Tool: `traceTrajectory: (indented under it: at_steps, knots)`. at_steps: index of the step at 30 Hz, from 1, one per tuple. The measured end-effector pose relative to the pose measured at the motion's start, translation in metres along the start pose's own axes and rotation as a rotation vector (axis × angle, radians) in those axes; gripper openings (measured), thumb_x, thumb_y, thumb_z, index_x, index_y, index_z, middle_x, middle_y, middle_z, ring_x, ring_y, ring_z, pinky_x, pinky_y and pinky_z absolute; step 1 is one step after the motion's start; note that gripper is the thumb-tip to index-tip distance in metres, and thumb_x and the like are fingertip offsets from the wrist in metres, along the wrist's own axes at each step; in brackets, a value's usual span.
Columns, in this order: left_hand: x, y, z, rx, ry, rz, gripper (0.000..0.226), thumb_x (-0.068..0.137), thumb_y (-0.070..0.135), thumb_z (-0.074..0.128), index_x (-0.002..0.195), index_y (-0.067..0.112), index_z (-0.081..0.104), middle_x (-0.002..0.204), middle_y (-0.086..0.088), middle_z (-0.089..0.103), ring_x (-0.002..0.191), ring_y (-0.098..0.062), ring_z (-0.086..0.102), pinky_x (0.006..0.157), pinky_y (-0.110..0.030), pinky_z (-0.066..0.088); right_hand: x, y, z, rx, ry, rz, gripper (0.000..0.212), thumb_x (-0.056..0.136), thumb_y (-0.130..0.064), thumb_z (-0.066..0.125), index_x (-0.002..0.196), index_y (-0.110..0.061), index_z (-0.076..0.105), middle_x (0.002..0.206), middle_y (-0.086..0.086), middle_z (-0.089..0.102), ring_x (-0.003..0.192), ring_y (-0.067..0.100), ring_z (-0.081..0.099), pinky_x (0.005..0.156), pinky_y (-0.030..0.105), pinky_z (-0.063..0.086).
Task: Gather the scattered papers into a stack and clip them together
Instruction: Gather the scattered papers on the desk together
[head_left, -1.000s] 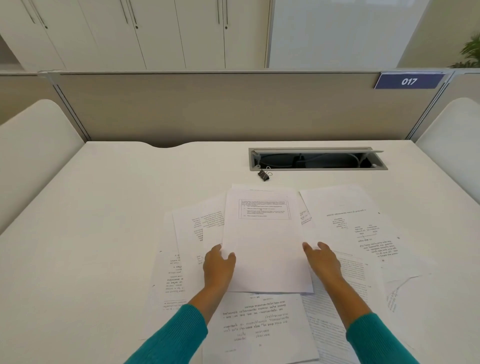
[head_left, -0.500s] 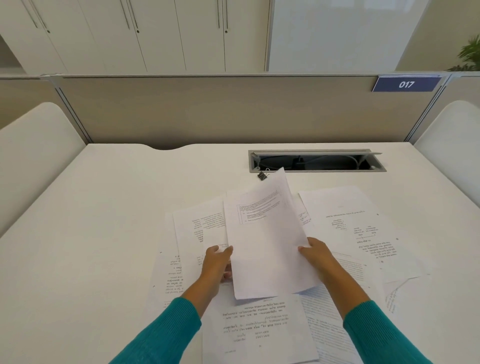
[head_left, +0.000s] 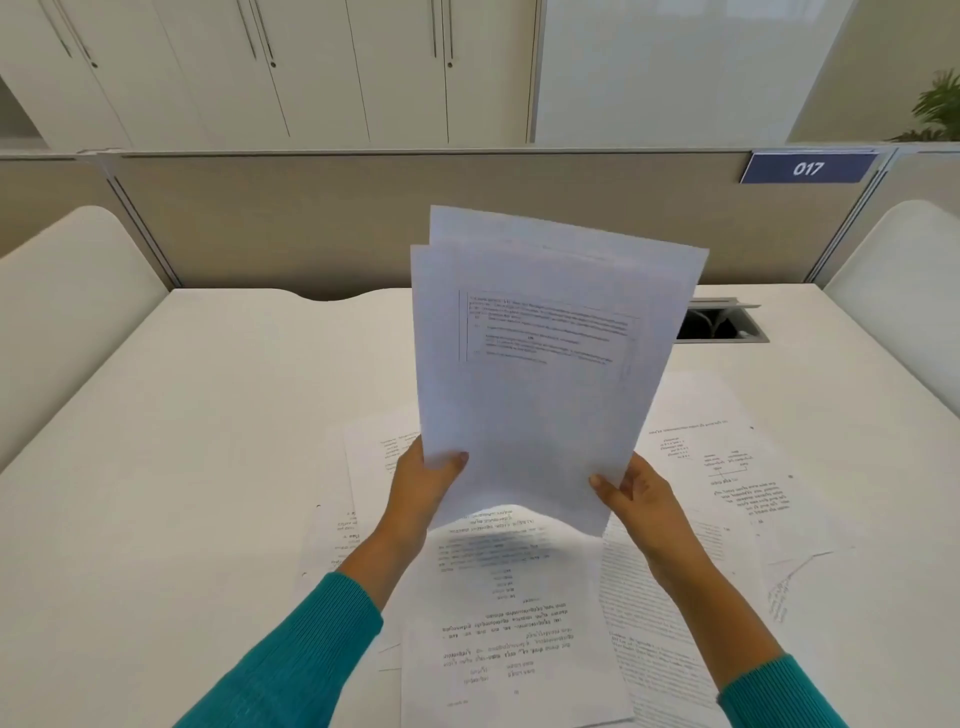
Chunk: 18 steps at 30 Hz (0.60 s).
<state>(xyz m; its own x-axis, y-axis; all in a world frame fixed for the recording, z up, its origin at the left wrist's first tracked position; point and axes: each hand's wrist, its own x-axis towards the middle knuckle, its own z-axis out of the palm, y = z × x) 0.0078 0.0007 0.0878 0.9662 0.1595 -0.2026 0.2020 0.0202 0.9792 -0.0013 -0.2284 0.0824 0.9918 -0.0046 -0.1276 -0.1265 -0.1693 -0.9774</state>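
I hold a small bundle of printed white sheets (head_left: 540, 374) upright above the desk, their top edges fanned apart. My left hand (head_left: 423, 486) pinches the bundle's lower left edge, thumb on the front. My right hand (head_left: 631, 493) grips the lower right corner. Several more printed papers (head_left: 509, 613) lie scattered flat on the white desk (head_left: 182, 441) under and around my hands, some overlapping. The raised sheets hide the black binder clip.
A cable tray opening (head_left: 727, 327) is sunk into the desk at the back right, partly behind the sheets. A beige partition (head_left: 285, 223) with a blue "017" sign (head_left: 808, 167) closes the far edge. White side panels stand left and right.
Both hands have lifted the sheets from lying flat on the pile to standing nearly upright in the air. The binder clip by the cable tray is now covered by them.
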Motion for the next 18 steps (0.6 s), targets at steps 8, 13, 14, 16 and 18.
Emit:
traceTrajectory:
  at_steps: [8,13,14,16,18]
  knots:
    - [-0.009,-0.005,-0.002,-0.028,-0.003,0.072,0.034,0.091,0.01,0.054,0.125,0.013,0.054,0.115,-0.007,0.064,0.11,-0.031,0.06,0.092,-0.044,0.051,-0.004,0.001,0.009,0.133,0.013,0.031,0.036,0.078,-0.028,0.069,0.107,-0.036,0.05,0.103,-0.01,0.063,0.094,0.007,0.06,0.07,0.021,0.051]
    - [-0.016,-0.006,0.006,-0.097,0.034,0.135,0.028,0.095,0.016,0.046,0.12,0.018,0.057,0.114,-0.007,0.066,0.102,-0.026,0.064,0.085,-0.042,0.056,-0.008,-0.009,0.013,0.207,0.026,-0.061,0.026,0.075,-0.033,0.067,0.1,-0.034,0.058,0.095,-0.008,0.069,0.087,0.013,0.067,0.069,0.027,0.057]
    - [-0.018,-0.009,0.007,-0.11,0.049,0.132,0.028,0.095,0.016,0.046,0.12,0.019,0.056,0.113,-0.006,0.066,0.101,-0.024,0.064,0.082,-0.039,0.057,-0.009,-0.01,0.013,0.215,0.026,-0.091,0.026,0.073,-0.035,0.065,0.099,-0.034,0.059,0.091,-0.009,0.07,0.085,0.012,0.068,0.063,0.025,0.057]
    - [-0.022,-0.016,0.009,-0.123,0.07,0.117,0.029,0.095,0.016,0.045,0.123,0.019,0.055,0.112,-0.005,0.066,0.099,-0.022,0.065,0.078,-0.033,0.059,-0.011,-0.007,0.015,0.208,0.028,-0.113,0.026,0.072,-0.038,0.063,0.097,-0.034,0.06,0.088,-0.014,0.07,0.084,0.007,0.068,0.057,0.02,0.056]
    - [-0.025,-0.023,0.009,-0.143,0.079,0.089,0.031,0.095,0.015,0.046,0.125,0.019,0.053,0.111,-0.004,0.066,0.097,-0.02,0.065,0.07,-0.025,0.059,-0.011,0.0,0.017,0.177,0.024,-0.09,0.02,0.076,-0.035,0.064,0.096,-0.034,0.061,0.088,-0.014,0.071,0.083,0.008,0.069,0.058,0.02,0.055]
